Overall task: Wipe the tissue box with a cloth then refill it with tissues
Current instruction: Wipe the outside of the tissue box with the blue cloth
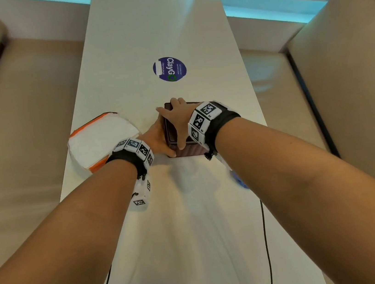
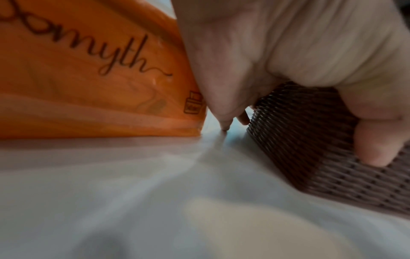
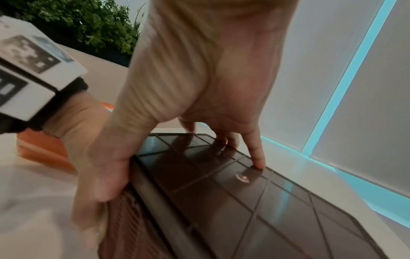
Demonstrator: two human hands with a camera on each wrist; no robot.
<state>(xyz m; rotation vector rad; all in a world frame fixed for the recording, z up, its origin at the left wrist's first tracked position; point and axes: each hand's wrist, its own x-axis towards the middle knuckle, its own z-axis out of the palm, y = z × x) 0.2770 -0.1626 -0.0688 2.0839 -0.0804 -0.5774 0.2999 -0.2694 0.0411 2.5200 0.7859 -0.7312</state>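
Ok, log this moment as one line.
left hand: grips dark woven tissue box side | right hand: grips its top | orange tissue pack: beside box

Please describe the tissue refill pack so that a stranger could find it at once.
On the long white table, look left of the dark brown woven tissue box both hands hold. The soft orange plastic pack of white tissues lies there, the only orange thing.

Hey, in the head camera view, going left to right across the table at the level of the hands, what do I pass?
Tissue pack → left hand → tissue box → right hand.
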